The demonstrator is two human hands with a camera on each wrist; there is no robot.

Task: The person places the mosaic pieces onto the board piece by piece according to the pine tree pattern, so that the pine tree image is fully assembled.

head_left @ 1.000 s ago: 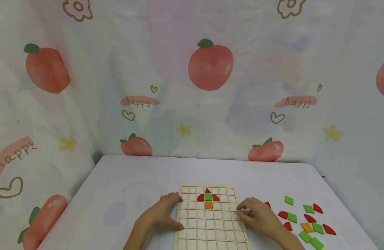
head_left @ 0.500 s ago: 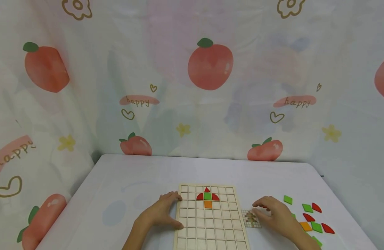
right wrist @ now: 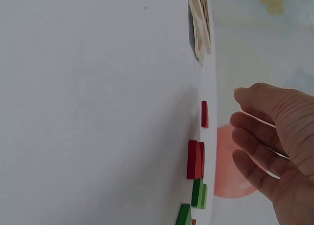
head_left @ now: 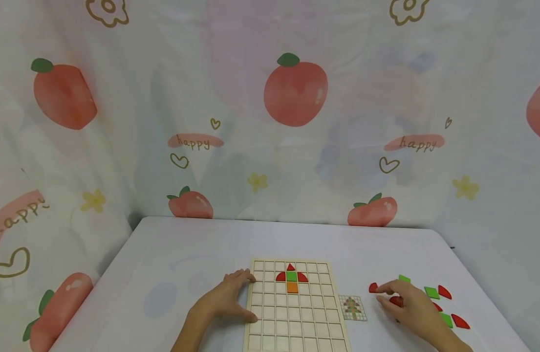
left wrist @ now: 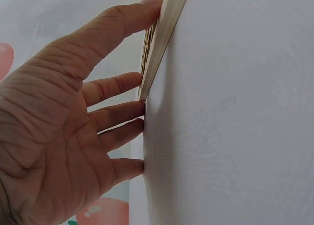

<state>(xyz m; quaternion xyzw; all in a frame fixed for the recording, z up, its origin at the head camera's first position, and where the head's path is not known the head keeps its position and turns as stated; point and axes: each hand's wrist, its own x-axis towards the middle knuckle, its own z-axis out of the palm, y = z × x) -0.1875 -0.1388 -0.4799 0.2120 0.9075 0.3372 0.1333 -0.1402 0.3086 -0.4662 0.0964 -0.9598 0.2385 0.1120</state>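
Note:
A pale wooden grid board (head_left: 276, 314) lies on the table. On it sit a red triangle (head_left: 291, 267), a green square (head_left: 291, 276), an orange square (head_left: 292, 288) and red quarter-round pieces (head_left: 302, 277) on both sides of the green one. My left hand (head_left: 223, 299) rests at the board's left edge, thumb and fingers spread apart; the left wrist view shows the thumb touching the board's side (left wrist: 166, 33). Over the loose pieces hovers my right hand (head_left: 411, 307), fingers loosely bent, above a red piece (head_left: 396, 301) and beside a red quarter-round (head_left: 373, 287). It holds nothing in the right wrist view.
A small card (head_left: 354, 308) with a tree pattern on a grid lies against the board's right edge. Loose green squares (head_left: 432, 293) and red quarter-rounds (head_left: 461, 321) are scattered at the right, some hidden by my right hand. A printed cloth backdrop (head_left: 243, 98) hangs behind the table.
My right hand has moved right, away from the board's edge and over the loose pieces, uncovering the pattern card. My left hand has stayed at the board.

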